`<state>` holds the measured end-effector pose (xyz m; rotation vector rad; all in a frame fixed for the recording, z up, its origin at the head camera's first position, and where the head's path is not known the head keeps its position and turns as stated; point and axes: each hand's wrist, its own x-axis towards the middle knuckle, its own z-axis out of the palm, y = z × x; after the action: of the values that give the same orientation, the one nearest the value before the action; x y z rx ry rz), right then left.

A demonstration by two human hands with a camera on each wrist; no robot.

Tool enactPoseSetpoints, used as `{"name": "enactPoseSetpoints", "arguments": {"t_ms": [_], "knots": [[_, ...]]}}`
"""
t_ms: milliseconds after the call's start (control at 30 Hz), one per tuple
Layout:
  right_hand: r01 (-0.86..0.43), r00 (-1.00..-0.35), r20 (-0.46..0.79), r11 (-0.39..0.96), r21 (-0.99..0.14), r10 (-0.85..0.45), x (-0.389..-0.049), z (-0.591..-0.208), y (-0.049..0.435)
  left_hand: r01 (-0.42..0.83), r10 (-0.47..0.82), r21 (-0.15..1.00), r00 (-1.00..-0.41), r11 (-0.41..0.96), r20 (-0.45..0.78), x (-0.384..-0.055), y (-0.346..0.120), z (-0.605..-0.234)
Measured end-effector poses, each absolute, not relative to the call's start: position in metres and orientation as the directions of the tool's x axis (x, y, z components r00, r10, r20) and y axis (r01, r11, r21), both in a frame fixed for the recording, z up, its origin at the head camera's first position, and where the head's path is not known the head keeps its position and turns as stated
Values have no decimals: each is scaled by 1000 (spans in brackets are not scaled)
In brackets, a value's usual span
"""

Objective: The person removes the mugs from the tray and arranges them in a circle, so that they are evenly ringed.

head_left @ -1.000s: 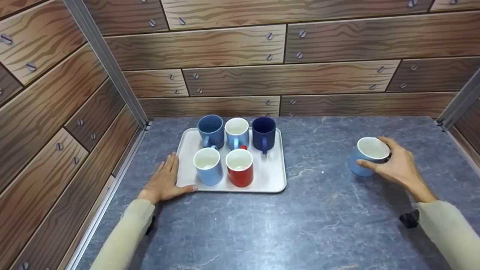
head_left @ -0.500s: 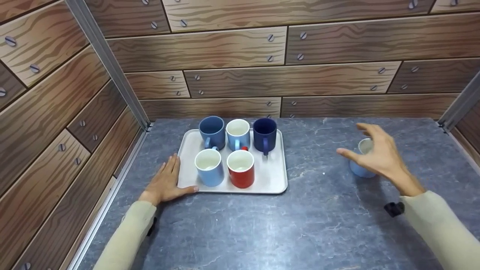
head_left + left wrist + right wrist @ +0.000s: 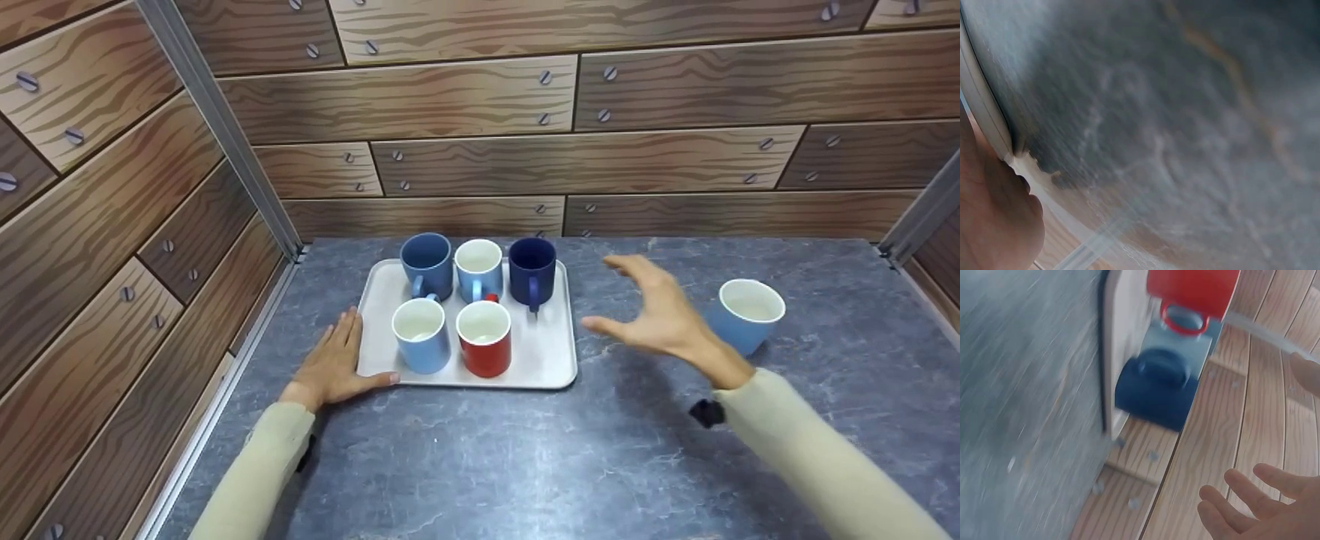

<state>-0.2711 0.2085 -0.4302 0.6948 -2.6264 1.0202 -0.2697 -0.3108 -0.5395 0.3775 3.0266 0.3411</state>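
Note:
A white tray (image 3: 546,354) bears several mugs: a dusty blue mug (image 3: 429,270), a light blue mug (image 3: 489,279) and a navy mug (image 3: 532,268) behind, a second light blue mug (image 3: 424,352) and a red mug (image 3: 487,356) in front. My left hand (image 3: 327,367) rests at the tray's left edge, fingers straight, thumb along the front left corner. Over the table, right of the tray, hangs my right hand (image 3: 656,315), fingers and thumb spread with nothing between them. Behind that hand a blue mug with a white inside (image 3: 742,326) stands on the table.
The grey marbled table (image 3: 465,465) ends at a wood-plank patterned back wall (image 3: 465,169). A similar side wall (image 3: 112,315) rises close on the left. A metal post (image 3: 225,135) stands in the back left corner.
My right hand has let go of the blue mug on the right and moved left toward the tray, fingers spread. My left hand has stayed at the tray's edge.

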Motion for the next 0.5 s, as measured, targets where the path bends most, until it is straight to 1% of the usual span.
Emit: {"name": "enactPoseSetpoints", "arguments": {"t_ms": [133,367,500], "knots": [[-520,-854,364,612,-596,-372,-272,-433,182,229,247,224,-968,947,-55,-270,-310,-538],[-584,-811,422,506,-635,-406,-278,-447,140,230,245,208,-968,951,-51,-270,-311,-538],[-579,-812,408,488,-653,-417,-279,-455,120,232,246,209,-968,950,-43,-270,-311,-539]]}}
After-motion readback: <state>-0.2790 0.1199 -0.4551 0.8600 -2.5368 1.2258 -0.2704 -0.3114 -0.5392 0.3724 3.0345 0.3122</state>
